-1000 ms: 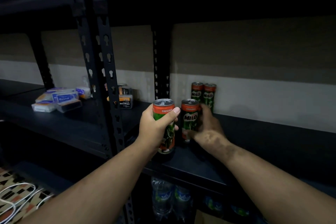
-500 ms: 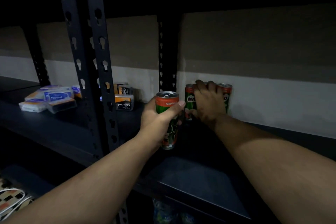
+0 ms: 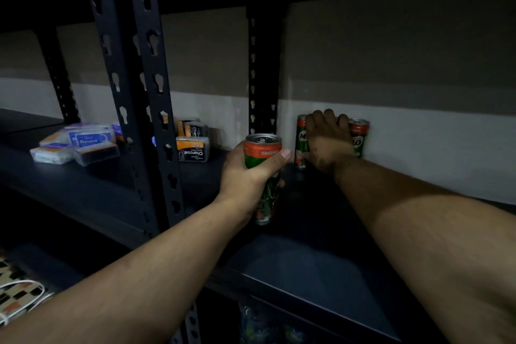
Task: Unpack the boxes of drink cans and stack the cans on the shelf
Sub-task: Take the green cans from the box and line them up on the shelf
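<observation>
Shelf (image 3: 321,268), dark metal, dimly lit; front edge in shadow, its far right end cut off by the frame.
Left hand (image 3: 251,173): grip wrapped round an upright can (image 3: 264,176), thumb across the orange band; lettering reads "ORIGIN", the rest covered; can's base is dark, so whether it touches the shelf cannot be told.
Right hand (image 3: 325,145): fingers draped over the tops of the cans at the wall (image 3: 302,142); a middle can is hidden behind the palm, so the grip's closure cannot be told; left can (image 3: 302,142) and right can (image 3: 360,138) show only partly.
Small boxes (image 3: 192,146) beyond the upright post (image 3: 139,86), labels half legible.
Bottles (image 3: 259,324) below, blurred.
Against half a second ago: the right hand stays on the back cans; the left-hand can is little moved.
</observation>
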